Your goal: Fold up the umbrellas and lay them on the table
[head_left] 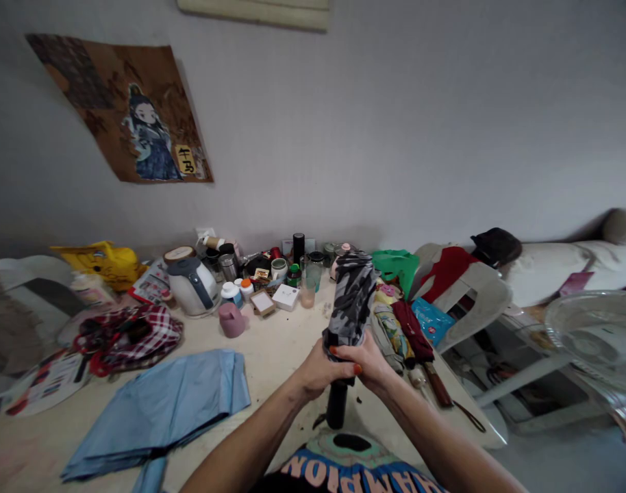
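Observation:
A folded umbrella (350, 294) with grey and black camouflage cloth is held up in front of me, its black handle pointing down toward my body. Both hands wrap around its lower end, just above the handle. My left hand (318, 370) is closed on it from the left, and my right hand (369, 359) grips it from the right, thumbs meeting at the front. On the table to the left lies a light blue umbrella (164, 404), loosely folded. Several folded umbrellas lie to the right, among them a dark red umbrella (411, 329) and a yellow-green patterned umbrella (392, 332).
A white kettle (192, 284), a pink cup (231, 320), a small white box (285, 297) and several bottles crowd the table's back. A plaid bag (133, 335) lies left. A blue packet (432, 320) is at the right edge, beside a white chair (477, 301) and a fan (595, 342).

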The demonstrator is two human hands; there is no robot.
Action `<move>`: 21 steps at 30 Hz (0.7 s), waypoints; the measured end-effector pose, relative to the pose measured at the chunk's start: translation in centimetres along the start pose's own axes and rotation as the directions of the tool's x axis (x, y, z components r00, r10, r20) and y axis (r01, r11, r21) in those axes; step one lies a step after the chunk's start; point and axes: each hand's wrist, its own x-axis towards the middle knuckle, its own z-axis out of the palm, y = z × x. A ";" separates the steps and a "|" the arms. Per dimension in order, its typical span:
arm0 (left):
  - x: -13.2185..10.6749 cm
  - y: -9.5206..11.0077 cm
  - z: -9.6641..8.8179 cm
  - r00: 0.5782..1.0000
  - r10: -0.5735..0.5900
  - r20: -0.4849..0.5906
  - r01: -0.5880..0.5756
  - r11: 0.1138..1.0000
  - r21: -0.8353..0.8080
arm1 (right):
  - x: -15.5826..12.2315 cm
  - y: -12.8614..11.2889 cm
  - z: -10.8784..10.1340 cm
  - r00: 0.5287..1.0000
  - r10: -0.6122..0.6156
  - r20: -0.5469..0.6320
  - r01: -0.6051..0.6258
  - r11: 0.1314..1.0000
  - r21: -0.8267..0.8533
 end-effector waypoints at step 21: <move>1.3 -1.4 0.4 0.972 0.133 -0.194 -0.012 0.853 0.522 | 0.1 0.0 -0.9 0.993 -0.113 0.021 0.115 0.986 -0.118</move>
